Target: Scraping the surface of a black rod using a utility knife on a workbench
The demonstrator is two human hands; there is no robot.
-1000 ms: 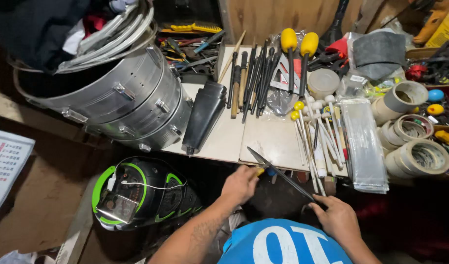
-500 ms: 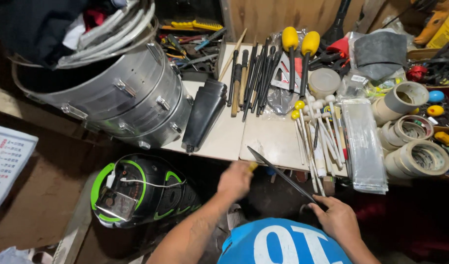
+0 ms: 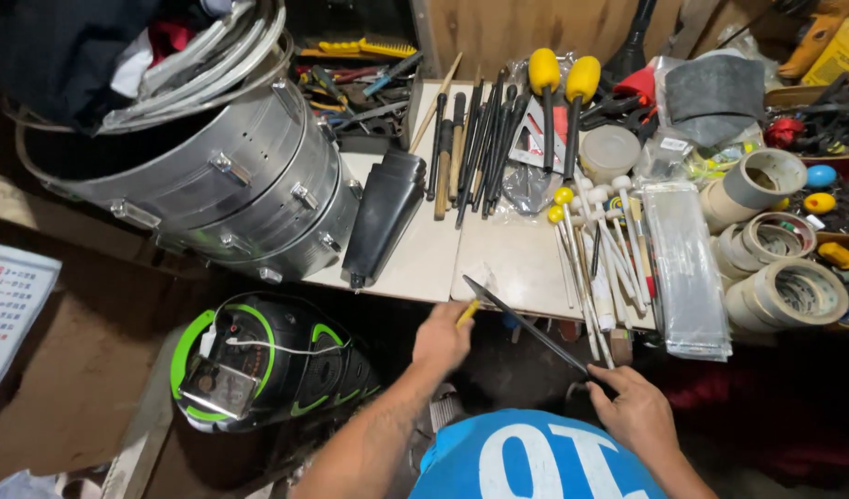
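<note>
— Blade (image 3: 526, 325) first: a long, thin, dark strip is seen slanting from the table edge (image 3: 415, 288) at about ten o'clock down to the right hand (image 3: 639, 414) at four o'clock. How is it judged to handle?

— Stiff and light, most likely; it lies straight along its whole length with no sag, so metal is supposed. Its flat faces look smooth and may be slippery, and an edge or point cannot be ruled out.

— Where should it be taken?

— At the lower end, where it is already pinched by the right hand, fingers closed on it. The far tip, resting near the table edge, is better left untouched.

— And the left hand (image 3: 443, 334)?

— Closed around a small yellow-handled tool (image 3: 468, 312), of which only a short stub shows at one o'clock from the knuckles. What kind of tool it is cannot be told. It is held just beside the strip's upper end; whether they touch cannot be told.

— What is seen around them?

— Yellow-headed mallets (image 3: 561, 79) and dark sticks at twelve o'clock, tape rolls (image 3: 783, 288) at three o'clock, a metal drum shell (image 3: 249, 194) at ten o'clock, a black and green helmet (image 3: 267, 365) at nine o'clock.
</note>
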